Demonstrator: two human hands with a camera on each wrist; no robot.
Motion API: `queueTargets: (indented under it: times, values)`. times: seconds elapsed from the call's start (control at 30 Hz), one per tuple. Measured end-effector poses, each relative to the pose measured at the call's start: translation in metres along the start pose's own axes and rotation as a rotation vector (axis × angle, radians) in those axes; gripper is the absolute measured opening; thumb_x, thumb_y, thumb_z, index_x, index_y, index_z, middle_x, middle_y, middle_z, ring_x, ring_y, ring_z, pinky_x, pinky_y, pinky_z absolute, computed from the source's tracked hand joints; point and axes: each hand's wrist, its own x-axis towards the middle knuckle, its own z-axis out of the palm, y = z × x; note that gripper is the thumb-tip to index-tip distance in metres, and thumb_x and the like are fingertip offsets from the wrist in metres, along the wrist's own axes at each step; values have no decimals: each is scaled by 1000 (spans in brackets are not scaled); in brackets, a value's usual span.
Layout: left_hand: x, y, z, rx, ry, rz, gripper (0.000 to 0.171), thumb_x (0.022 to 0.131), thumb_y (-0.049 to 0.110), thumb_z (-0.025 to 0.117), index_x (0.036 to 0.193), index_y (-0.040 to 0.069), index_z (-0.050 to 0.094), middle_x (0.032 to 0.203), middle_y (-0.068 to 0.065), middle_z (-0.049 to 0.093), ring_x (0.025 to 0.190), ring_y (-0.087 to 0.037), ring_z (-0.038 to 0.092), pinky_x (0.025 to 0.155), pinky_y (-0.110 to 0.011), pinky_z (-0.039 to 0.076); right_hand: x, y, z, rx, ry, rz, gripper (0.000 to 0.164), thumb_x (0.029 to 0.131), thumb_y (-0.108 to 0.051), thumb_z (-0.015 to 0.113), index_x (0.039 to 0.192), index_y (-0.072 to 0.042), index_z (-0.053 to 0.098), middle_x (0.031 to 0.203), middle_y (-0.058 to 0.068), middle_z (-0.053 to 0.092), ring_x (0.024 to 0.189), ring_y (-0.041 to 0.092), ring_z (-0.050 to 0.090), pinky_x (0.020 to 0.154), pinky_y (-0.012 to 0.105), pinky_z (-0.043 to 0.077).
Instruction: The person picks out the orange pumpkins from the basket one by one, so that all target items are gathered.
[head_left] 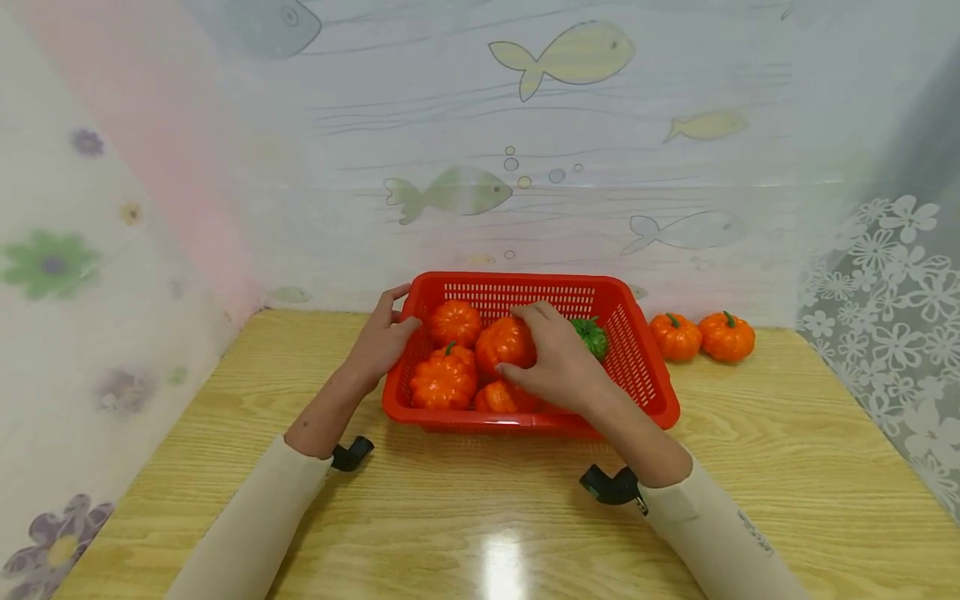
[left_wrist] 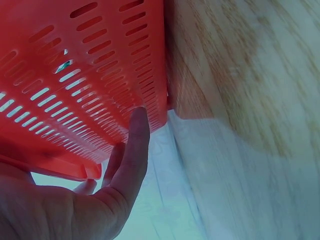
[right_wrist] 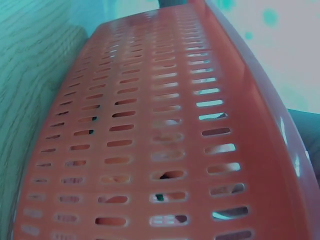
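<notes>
A red plastic basket [head_left: 517, 421] with slotted walls stands on the table. My left hand [head_left: 381, 343] holds its left rim, the thumb at the rim and the fingers along the outer wall; the left wrist view shows this hand [left_wrist: 100, 200] against the slotted wall. Inside the basket my right hand [head_left: 558, 354] grips an orange toy pumpkin [head_left: 501, 343] between thumb and fingers. More orange pumpkins lie at the left, one at the back [head_left: 455, 323] and a larger one in front [head_left: 442, 382]. Under the gripped one is another orange pumpkin [head_left: 501, 397]. A green pumpkin [head_left: 591, 337] is partly hidden behind my right hand.
Two orange pumpkins [head_left: 675, 337] [head_left: 727, 337] sit on the wooden table [head_left: 465, 500], to the right of the basket. A fish-patterned curtain [head_left: 450, 125] hangs close behind the basket. In the right wrist view the basket's slotted outer wall [right_wrist: 145, 115] fills most of the picture.
</notes>
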Motion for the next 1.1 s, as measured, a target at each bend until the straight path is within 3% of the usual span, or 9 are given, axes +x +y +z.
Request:
queueTargets:
  times: [0.23,0.5,0.73,1.1]
  values:
    - [-1,0,1,3,3,-4,68,106,21,49,168,20,23,135,-24,52,119,-41,63,98,-54,60,-7,4,-4,32,41,-3,74,86,-31,87,149,-8,56,143,11,55,126,32,57,105,52,56]
    - [-1,-1,2,11,1,-9,68,106,21,49,169,20,22,136,-24,51,120,-40,63,98,-53,60,-14,13,-13,64,90,-39,79,88,-32,85,155,-8,50,143,10,57,126,29,58,104,51,57]
    - [0,-2,1,10,3,-15,68,106,21,49,168,20,22,137,-23,51,120,-41,62,98,-53,60,-22,24,-26,100,131,-65,71,88,-33,86,149,-9,56,138,5,59,119,23,60,95,47,62]
    - [1,0,0,2,3,-18,68,106,22,49,168,22,23,138,-23,52,121,-42,63,99,-55,59,-36,41,-48,196,162,-74,64,89,-28,86,146,-11,62,132,5,58,117,24,63,102,49,58]
